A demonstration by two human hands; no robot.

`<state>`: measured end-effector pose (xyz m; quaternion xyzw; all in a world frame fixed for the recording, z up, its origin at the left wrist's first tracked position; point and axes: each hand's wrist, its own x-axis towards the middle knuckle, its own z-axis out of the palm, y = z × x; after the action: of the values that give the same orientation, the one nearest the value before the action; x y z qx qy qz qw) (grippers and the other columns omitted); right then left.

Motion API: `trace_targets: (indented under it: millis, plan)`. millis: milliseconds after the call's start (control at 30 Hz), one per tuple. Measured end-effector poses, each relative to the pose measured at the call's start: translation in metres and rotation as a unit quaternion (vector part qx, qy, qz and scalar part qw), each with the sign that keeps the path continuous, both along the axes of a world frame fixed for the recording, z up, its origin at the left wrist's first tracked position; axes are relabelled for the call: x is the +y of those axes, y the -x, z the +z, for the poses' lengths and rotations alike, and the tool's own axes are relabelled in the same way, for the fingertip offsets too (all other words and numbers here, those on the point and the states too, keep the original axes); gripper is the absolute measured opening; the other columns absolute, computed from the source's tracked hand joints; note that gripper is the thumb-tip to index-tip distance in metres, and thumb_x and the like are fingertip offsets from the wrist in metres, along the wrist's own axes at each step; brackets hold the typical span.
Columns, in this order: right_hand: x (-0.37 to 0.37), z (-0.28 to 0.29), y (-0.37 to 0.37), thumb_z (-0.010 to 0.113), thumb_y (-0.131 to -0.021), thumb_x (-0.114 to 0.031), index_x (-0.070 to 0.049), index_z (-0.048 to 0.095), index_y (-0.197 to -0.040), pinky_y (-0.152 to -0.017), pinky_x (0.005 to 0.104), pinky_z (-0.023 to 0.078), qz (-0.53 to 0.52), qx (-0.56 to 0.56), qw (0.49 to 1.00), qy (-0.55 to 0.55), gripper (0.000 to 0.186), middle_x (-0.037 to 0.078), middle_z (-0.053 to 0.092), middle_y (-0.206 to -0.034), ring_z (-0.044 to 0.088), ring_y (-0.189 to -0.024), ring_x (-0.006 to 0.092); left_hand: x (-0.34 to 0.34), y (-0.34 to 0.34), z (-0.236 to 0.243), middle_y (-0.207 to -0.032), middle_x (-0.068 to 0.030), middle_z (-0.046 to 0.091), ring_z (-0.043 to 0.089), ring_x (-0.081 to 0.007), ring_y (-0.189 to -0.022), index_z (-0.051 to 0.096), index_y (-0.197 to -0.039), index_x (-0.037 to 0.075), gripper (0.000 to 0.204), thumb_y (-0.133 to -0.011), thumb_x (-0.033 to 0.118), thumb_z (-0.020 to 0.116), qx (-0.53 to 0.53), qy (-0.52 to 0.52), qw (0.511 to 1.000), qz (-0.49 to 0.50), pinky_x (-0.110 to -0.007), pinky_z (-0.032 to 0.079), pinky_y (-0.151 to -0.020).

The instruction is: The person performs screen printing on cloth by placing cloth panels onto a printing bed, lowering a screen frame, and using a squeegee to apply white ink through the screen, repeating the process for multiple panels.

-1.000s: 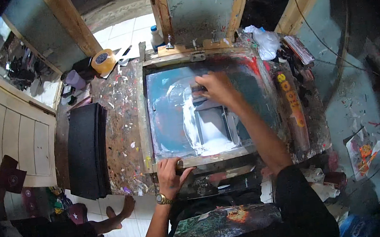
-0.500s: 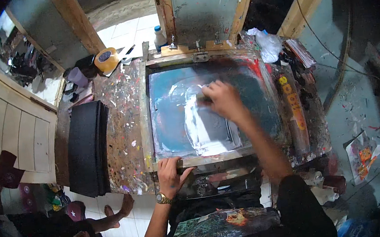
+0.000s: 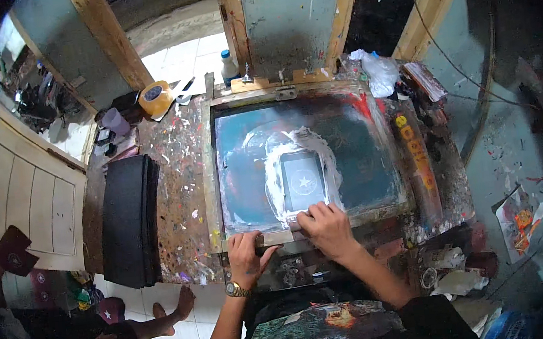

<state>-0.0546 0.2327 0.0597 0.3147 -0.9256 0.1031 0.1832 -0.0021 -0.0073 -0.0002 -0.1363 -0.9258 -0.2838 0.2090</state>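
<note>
Both hands at the near rail of a printing screen on a paint-spattered bench.

The left hand [image 3: 246, 255] grips the wooden frame [image 3: 210, 176] at its near edge, fingers curled over the rail; the right hand [image 3: 326, 228] presses down just beside it, fingers bent over something I cannot make out. White ink [image 3: 302, 179] rings a dark star panel in the blue mesh. The bench [image 3: 179, 199] is speckled with paint, a stack of black fabric [image 3: 129, 231] at its left. Farther off, a roll of tape [image 3: 156, 98], a white bottle [image 3: 228, 65] and a crumpled plastic bag [image 3: 377, 71]. Pale floor tiles lie beyond.
</note>
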Motion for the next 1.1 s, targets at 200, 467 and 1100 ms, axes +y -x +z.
trace_targets:
  millis: [200, 467, 1100]
  plan:
    - [0.006, 0.011, -0.027, 0.072, -0.085, -0.032, -0.008, 0.061, -0.114, -0.083, 0.043, 0.047, 0.003, -0.001, 1.0, 0.027, 0.04, 0.011, 0.058, -0.1, 0.059, -0.095, 0.0283, 0.002, -0.001, 0.019, -0.093, -0.0112, 0.067, 0.063, -0.0328, -0.088, 0.066, -0.106, 0.003, 0.052, -0.074, 0.035, 0.091, 0.035, 0.003, 0.999, 0.009, -0.043, 0.047, -0.083]
    - [0.008, 0.134, 0.043, 0.076, -0.075, -0.063, -0.012, 0.058, -0.131, -0.069, 0.0464, 0.044, 0.053, 0.164, 0.985, 0.016, 0.078, 0.011, 0.056, -0.089, 0.059, -0.081, 0.03, -0.011, 0.045, 0.16, -0.096, -0.0141, 0.067, 0.065, -0.0326, -0.091, 0.065, -0.115, 0.002, 0.068, -0.069, 0.043, 0.094, 0.113, 0.054, 0.992, 0.015, -0.045, 0.05, -0.082]
    - [0.013, 0.353, 0.246, 0.085, -0.057, -0.073, 0.004, 0.061, -0.137, -0.099, 0.0441, 0.054, 0.046, 0.107, 0.992, -0.049, 0.114, 0.029, 0.069, -0.122, 0.069, -0.112, 0.0413, 0.062, 0.313, -0.04, -0.158, -0.0029, 0.051, 0.031, -0.0259, -0.155, 0.051, -0.153, 0.012, 0.061, -0.106, 0.051, 0.045, -0.073, 0.167, 0.982, 0.05, -0.063, 0.017, -0.125]
